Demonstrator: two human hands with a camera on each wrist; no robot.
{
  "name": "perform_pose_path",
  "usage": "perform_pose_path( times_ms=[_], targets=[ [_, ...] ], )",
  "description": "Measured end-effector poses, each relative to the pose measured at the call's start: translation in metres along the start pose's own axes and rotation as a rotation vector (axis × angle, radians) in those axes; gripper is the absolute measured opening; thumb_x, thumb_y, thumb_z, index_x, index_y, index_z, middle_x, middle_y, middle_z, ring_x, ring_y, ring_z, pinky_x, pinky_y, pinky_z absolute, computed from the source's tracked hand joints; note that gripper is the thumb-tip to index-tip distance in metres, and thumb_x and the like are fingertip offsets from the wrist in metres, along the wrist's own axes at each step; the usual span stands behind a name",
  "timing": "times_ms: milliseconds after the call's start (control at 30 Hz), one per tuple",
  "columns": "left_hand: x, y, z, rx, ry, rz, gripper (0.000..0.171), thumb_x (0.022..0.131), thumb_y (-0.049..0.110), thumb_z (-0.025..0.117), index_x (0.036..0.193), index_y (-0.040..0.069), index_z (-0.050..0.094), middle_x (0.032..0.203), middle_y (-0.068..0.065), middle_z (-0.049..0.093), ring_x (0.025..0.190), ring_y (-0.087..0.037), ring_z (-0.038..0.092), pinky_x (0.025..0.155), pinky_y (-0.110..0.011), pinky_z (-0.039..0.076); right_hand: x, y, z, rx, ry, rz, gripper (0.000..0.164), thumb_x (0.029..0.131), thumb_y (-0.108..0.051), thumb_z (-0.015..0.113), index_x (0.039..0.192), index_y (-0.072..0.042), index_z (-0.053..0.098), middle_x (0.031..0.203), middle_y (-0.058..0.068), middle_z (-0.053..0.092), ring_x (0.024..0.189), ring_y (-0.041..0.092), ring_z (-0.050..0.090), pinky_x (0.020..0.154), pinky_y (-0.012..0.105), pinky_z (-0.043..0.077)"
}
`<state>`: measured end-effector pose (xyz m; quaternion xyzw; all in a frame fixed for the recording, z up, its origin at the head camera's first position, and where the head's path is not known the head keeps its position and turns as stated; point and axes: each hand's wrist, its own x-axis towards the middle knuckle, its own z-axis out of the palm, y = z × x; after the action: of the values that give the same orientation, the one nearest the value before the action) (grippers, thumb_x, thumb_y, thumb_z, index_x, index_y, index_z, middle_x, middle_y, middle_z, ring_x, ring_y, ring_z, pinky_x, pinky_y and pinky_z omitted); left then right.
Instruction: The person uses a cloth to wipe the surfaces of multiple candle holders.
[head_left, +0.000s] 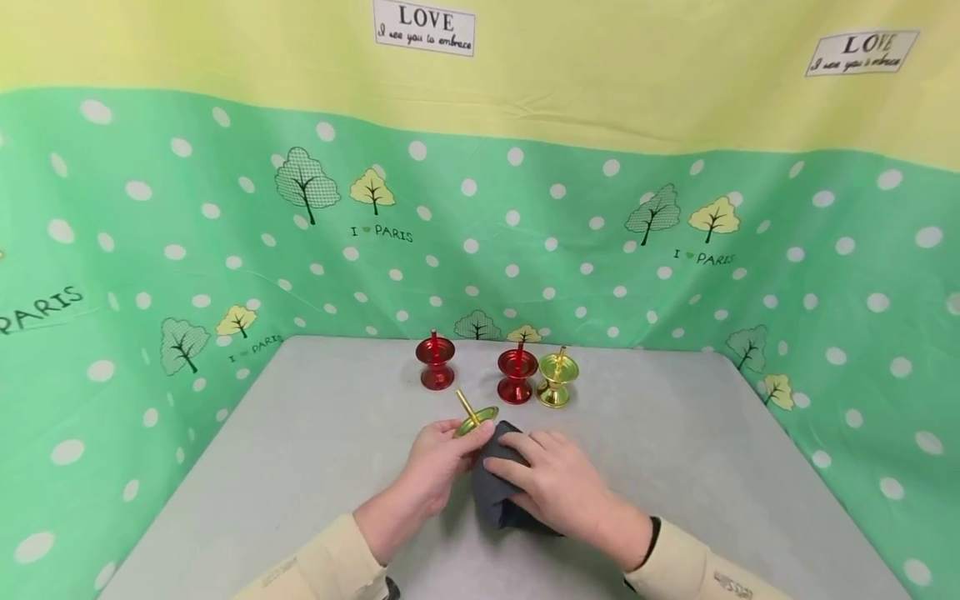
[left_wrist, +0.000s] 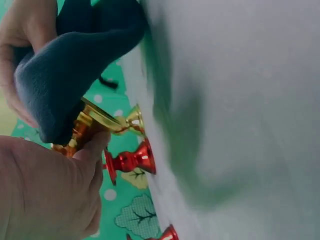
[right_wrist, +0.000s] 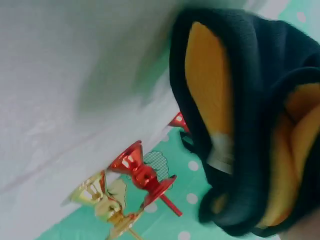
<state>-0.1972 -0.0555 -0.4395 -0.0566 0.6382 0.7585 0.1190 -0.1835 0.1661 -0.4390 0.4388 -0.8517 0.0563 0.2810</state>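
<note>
My left hand (head_left: 437,462) grips a gold candle holder (head_left: 477,422), tilted, its dish and central spike showing above the fingers. In my right hand (head_left: 564,483) is a dark grey-blue cloth (head_left: 489,492), which lies against the holder's lower part and hides it. The left wrist view shows this cloth (left_wrist: 65,75) bunched over the end of the gold holder (left_wrist: 95,117). An orange-yellow inner side of the cloth (right_wrist: 207,75) and a small white label (right_wrist: 221,152) appear in the right wrist view. Both hands are above the table.
Behind the hands stand a red candle holder (head_left: 437,367), a second red one (head_left: 516,382) and another gold one (head_left: 557,383), all upright. They rest on a grey table (head_left: 315,467). A green and yellow patterned curtain (head_left: 510,217) encloses the back and sides.
</note>
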Motion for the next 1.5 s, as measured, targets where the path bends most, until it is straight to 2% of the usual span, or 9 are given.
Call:
perform_pose_path(
  times_ms=[67,167,267,500,767,1033,1200,1333,1500],
  targets=[
    [0.000,0.000,-0.001,0.028,0.008,0.007,0.067,0.095,0.033,0.084,0.135,-0.010,0.052,0.123,-0.021,0.077,0.097,-0.017,0.077,0.090,-0.034,0.064,0.001,0.003,0.000,-0.010,-0.042,0.037,0.047,0.080,-0.032,0.094,0.124,-0.027,0.078,0.121,0.004,0.075,0.099,0.021,0.072,0.084,0.039,0.060],
    [0.000,-0.002,-0.004,0.044,0.024,0.021,0.063,0.096,0.027,0.083,0.135,-0.011,0.052,0.120,-0.021,0.077,0.096,-0.021,0.079,0.092,-0.039,0.064,-0.001,0.012,-0.003,-0.027,-0.097,0.199,0.037,0.081,-0.022,0.093,0.116,-0.022,0.079,0.112,0.002,0.078,0.095,0.021,0.075,0.081,0.041,0.062],
    [0.001,-0.003,-0.007,0.050,0.040,0.020,0.063,0.096,0.025,0.083,0.136,-0.011,0.050,0.119,-0.021,0.077,0.096,-0.023,0.080,0.094,-0.041,0.064,-0.004,0.018,-0.006,-0.037,-0.086,0.270,0.037,0.080,-0.017,0.094,0.113,-0.021,0.079,0.109,0.001,0.078,0.094,0.022,0.076,0.081,0.042,0.063],
    [0.000,-0.001,-0.003,0.008,0.016,0.005,0.061,0.096,0.037,0.082,0.129,-0.009,0.060,0.105,-0.010,0.082,0.089,-0.016,0.078,0.086,-0.034,0.064,-0.004,0.008,0.000,0.046,0.010,0.002,0.062,0.076,-0.027,0.097,0.132,-0.028,0.072,0.128,0.003,0.074,0.104,0.020,0.072,0.089,0.040,0.061],
    [0.000,0.004,-0.002,-0.080,-0.084,0.022,0.057,0.101,0.037,0.075,0.132,-0.008,0.061,0.095,0.003,0.078,0.083,-0.011,0.073,0.085,-0.029,0.061,-0.001,0.004,0.005,-0.013,0.123,-0.010,0.065,0.066,-0.017,0.101,0.123,-0.022,0.070,0.123,0.003,0.073,0.097,0.021,0.071,0.084,0.040,0.061],
    [0.002,0.005,-0.013,-0.241,-0.288,0.086,0.028,0.110,0.027,0.061,0.126,0.005,0.062,0.101,0.006,0.075,0.097,-0.011,0.070,0.097,-0.031,0.057,-0.003,0.011,0.007,0.316,0.227,0.086,0.056,0.075,0.012,0.077,0.123,-0.014,0.066,0.128,0.008,0.074,0.112,0.026,0.074,0.093,0.045,0.063],
    [0.004,0.006,-0.016,-0.286,-0.353,0.094,0.042,0.110,0.014,0.059,0.145,-0.007,0.046,0.111,0.004,0.076,0.105,-0.010,0.072,0.102,-0.030,0.058,-0.006,0.018,0.011,0.473,0.183,0.138,0.060,0.075,0.025,0.070,0.121,-0.013,0.065,0.129,0.010,0.074,0.118,0.029,0.073,0.103,0.036,0.060],
    [0.004,0.003,-0.018,-0.231,-0.291,0.078,0.061,0.107,0.013,0.064,0.155,-0.013,0.038,0.125,-0.008,0.077,0.107,-0.011,0.075,0.102,-0.030,0.059,-0.007,0.022,0.008,0.462,0.055,0.163,0.060,0.076,0.018,0.080,0.124,-0.015,0.068,0.131,0.006,0.074,0.122,0.028,0.072,0.102,0.043,0.061],
    [0.004,0.000,-0.013,-0.154,-0.091,0.092,0.062,0.099,0.014,0.078,0.148,-0.008,0.049,0.142,-0.024,0.069,0.107,-0.012,0.076,0.096,-0.028,0.062,0.000,0.011,-0.006,0.320,-0.025,0.128,0.055,0.080,-0.005,0.090,0.129,-0.023,0.073,0.132,0.002,0.074,0.120,0.023,0.073,0.098,0.045,0.062]
  ],
)
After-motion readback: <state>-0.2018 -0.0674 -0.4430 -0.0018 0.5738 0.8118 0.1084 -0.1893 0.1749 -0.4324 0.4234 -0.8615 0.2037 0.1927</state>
